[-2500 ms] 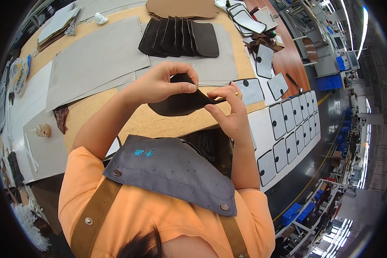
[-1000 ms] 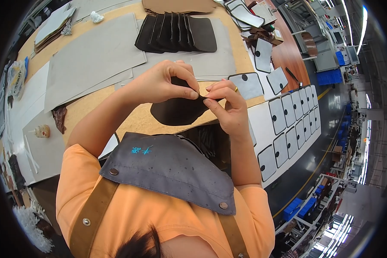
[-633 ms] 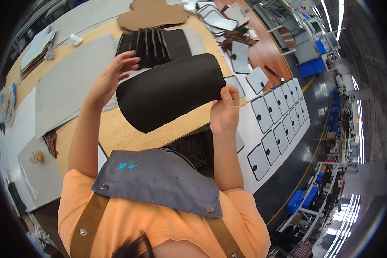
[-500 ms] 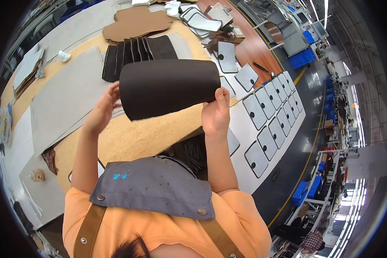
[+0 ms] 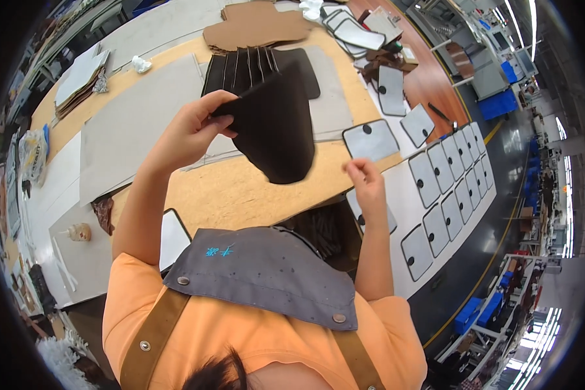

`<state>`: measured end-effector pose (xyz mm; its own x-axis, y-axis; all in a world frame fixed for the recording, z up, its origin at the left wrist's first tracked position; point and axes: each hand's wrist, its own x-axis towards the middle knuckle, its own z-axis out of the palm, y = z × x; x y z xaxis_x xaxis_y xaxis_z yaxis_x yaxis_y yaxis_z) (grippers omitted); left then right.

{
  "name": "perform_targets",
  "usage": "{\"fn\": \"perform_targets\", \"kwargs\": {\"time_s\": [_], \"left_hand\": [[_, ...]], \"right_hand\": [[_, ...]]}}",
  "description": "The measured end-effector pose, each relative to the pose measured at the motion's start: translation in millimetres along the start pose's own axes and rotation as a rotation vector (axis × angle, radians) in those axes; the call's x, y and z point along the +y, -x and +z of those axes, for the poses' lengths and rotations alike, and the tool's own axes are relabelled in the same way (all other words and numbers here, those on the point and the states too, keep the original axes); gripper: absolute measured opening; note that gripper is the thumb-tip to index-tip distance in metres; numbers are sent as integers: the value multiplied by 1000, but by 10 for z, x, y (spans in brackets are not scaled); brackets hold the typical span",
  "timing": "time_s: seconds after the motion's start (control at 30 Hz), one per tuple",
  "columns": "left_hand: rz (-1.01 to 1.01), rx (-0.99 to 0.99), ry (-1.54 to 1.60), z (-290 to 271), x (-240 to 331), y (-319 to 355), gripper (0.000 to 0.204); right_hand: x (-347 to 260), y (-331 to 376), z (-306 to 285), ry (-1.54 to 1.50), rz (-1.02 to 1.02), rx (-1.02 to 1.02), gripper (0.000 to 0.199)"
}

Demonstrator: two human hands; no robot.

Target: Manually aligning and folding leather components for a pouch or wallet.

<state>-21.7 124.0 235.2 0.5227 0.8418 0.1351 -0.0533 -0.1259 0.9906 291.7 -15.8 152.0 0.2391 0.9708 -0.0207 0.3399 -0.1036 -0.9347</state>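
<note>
The left hand (image 5: 200, 125) pinches the dark leather-like panel (image 5: 276, 133) by its upper corner above the worktable (image 5: 208, 190). The right hand (image 5: 369, 184), loosely curled, looks empty from here; it could support the free edge against creasing.

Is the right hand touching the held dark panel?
No, the left hand alone grips the dark panel, with a visible gap between it and the right hand.
</note>
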Motion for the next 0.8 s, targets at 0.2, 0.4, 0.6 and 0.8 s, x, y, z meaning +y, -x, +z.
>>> {"fn": "perform_targets", "kwargs": {"time_s": [0.2, 0.4, 0.6, 0.8], "left_hand": [[268, -328, -796, 77, 289, 71, 22], [91, -359, -513, 43, 285, 116, 22], [68, -350, -442, 48, 201, 149, 22], [104, -302, -428, 102, 164, 171, 21]], "right_hand": [[-923, -283, 396, 157, -651, 95, 29], [-933, -306, 483, -68, -594, -174, 18], [-974, -234, 524, -100, -548, -175, 14], [-948, -215, 546, -188, -475, -152, 9]]}}
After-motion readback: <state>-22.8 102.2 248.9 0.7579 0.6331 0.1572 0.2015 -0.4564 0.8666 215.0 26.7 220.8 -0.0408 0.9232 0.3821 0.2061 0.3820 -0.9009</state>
